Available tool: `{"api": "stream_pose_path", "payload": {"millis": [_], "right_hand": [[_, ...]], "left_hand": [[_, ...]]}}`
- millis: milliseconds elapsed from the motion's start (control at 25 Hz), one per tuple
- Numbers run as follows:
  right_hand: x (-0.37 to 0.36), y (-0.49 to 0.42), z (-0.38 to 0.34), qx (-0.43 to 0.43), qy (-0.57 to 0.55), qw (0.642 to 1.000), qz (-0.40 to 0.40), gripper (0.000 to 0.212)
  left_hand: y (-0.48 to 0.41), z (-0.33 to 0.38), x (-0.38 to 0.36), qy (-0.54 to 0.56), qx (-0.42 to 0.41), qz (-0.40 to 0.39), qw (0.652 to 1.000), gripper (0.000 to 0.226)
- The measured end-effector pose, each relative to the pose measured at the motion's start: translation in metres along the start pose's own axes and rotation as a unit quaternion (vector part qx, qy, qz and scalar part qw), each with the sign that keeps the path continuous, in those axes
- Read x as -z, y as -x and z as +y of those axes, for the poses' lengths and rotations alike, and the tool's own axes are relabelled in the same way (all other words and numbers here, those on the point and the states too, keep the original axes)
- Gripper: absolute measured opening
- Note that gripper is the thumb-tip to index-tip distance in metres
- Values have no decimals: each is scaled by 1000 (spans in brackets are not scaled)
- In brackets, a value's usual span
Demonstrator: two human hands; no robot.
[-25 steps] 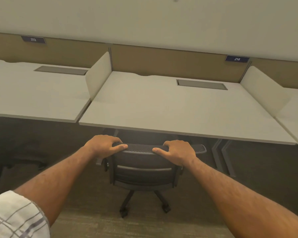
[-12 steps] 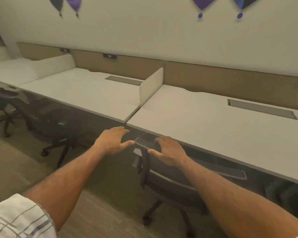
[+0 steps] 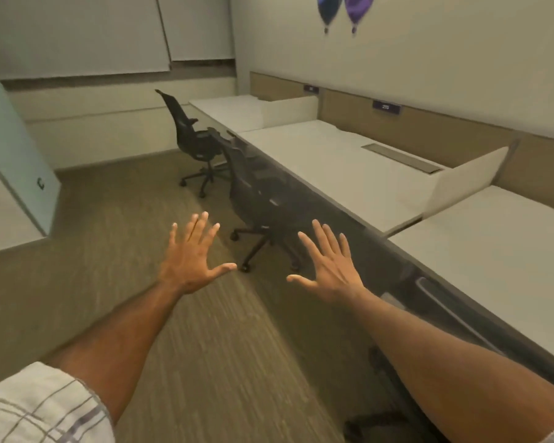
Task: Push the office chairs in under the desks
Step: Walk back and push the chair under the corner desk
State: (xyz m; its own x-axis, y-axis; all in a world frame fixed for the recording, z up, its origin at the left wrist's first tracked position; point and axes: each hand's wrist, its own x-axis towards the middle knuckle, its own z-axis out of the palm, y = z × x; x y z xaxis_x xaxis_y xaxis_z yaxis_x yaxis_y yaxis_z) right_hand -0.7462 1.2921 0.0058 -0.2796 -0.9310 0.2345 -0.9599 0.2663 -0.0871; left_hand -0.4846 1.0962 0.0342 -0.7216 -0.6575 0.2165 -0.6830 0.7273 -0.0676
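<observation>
Dim warm light, motion blur, wide-angle edge distortion

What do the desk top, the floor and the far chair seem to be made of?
Desk top: probably laminate, matt off-white, even and seamless. Floor: carpet, by its fine ribbed weave. Far chair: black, perhaps mesh over plastic; too blurred to confirm.

A pale sleeve [image 3: 39, 407] with grey check lines covers the left arm. Both forearms run bare to the left grip [image 3: 192, 260] and right grip [image 3: 330, 270].
</observation>
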Motion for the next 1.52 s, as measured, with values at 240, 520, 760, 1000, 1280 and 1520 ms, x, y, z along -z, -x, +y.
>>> {"api": "stream_pose_path", "payload": {"millis": [240,520,760,1000,1280,1520], "right_hand": [[-53,-97,-79,26,21,999,-25,105],[-91,-218,-168,18,3,999,-33,105],[-120,-318,-211,35,13,998,-52,105],[-180,-463,-235,60,-7,996,-65,107],[-214,-652,-236,87,-13,992,-85,110],[-233,-796,-258,116,-7,990,-81,110]], "left_hand": [[21,-157,-45,-29,92,-20,995,121],[-4,-293,-74,-41,114,-43,992,120],[-52,-374,-87,-40,143,-28,989,118],[-158,-458,-128,-51,148,-34,987,118],[-305,-562,-151,-74,179,-22,981,118],[-405,-647,-174,-59,202,-22,977,118]]}}
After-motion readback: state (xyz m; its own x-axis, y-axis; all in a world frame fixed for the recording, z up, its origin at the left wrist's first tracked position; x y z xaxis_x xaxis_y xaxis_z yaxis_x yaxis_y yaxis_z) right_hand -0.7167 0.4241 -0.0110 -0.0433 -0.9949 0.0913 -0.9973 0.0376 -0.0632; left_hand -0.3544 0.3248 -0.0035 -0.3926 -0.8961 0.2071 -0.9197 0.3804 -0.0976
